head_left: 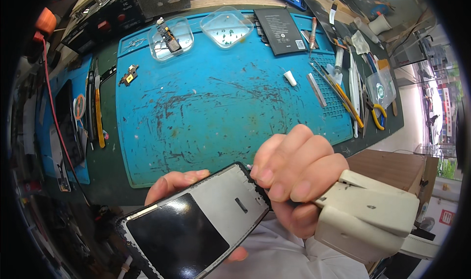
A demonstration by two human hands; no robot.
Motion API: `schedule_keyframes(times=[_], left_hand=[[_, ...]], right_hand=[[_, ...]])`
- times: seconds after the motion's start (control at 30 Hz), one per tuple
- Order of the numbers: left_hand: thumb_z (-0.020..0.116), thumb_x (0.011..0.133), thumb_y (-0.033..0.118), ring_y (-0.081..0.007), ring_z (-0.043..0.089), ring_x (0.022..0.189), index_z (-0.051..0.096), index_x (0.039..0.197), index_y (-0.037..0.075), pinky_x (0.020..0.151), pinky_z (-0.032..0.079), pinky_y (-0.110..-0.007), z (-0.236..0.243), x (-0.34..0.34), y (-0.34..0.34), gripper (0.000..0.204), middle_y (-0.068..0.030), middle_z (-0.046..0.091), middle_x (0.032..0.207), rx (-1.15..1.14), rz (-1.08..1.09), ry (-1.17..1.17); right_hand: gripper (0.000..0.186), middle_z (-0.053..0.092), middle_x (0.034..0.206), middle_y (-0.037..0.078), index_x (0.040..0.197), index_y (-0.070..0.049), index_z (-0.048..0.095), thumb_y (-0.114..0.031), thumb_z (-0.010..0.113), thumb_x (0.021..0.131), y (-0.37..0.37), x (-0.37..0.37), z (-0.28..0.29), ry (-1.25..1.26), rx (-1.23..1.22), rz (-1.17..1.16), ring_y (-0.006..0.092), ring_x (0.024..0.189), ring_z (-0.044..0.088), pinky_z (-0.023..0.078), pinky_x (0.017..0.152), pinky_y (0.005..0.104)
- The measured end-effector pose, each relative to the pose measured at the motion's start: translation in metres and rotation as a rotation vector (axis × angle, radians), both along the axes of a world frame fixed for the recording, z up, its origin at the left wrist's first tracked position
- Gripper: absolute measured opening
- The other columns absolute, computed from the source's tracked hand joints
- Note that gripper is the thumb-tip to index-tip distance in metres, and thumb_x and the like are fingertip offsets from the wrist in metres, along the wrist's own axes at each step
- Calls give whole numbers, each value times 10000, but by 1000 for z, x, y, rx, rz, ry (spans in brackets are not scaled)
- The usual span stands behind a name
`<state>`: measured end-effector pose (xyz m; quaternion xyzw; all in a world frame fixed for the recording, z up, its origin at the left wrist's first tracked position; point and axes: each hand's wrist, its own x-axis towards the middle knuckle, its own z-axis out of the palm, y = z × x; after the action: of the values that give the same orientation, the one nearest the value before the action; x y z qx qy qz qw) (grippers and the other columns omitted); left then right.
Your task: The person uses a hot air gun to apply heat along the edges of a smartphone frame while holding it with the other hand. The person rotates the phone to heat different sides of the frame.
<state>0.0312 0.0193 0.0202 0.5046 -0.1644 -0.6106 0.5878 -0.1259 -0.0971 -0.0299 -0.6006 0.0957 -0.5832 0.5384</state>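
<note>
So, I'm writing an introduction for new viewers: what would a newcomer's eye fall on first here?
Probably the thin rectangular phone frame with a glossy black panel, held tilted in the left hand at the lower middle, the right hand at its upper-right end. Next, the bulky cream plastic casing beside the right hand, lower right. Beyond them, the blue work mat, marked with dark scuffs, spreads across the centre.

Brown cabinet [387, 168], bright window [434, 102] (far right)
</note>
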Motion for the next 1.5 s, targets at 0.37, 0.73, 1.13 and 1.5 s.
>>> schedule_keyframes(times=[0.37,0.73,1.13,1.5], left_hand=[[1036,533,222,-210,563,1270,385,1383,25,1088,436,-374,-16,10,5,1089,-108,589,1338,-354,-135,-91],[1052,490,207,-236,580,1250,369,1378,24,1061,468,-389,-9,4,7,1135,-128,570,1327,-128,-62,-188],[1054,481,193,-237,582,1249,385,1359,27,1055,481,-396,-10,10,3,1116,-130,571,1326,-222,-162,-177],[1056,472,185,-239,582,1248,402,1344,29,1053,488,-401,-12,10,4,1101,-133,568,1326,-227,-163,-184]], right_hand=[[212,614,955,51,1048,-119,547,-256,695,983,-4,2,5,38,3,97,191,913,574,534,744,340],[198,607,939,49,1042,-118,544,-234,693,984,-7,-1,6,111,-17,82,186,889,566,532,734,336],[175,599,898,49,969,-109,579,-216,717,961,-6,-1,9,133,40,73,182,852,562,511,697,326],[180,598,867,43,933,-106,588,-199,742,938,-2,-1,10,120,69,54,172,822,561,512,683,311]])
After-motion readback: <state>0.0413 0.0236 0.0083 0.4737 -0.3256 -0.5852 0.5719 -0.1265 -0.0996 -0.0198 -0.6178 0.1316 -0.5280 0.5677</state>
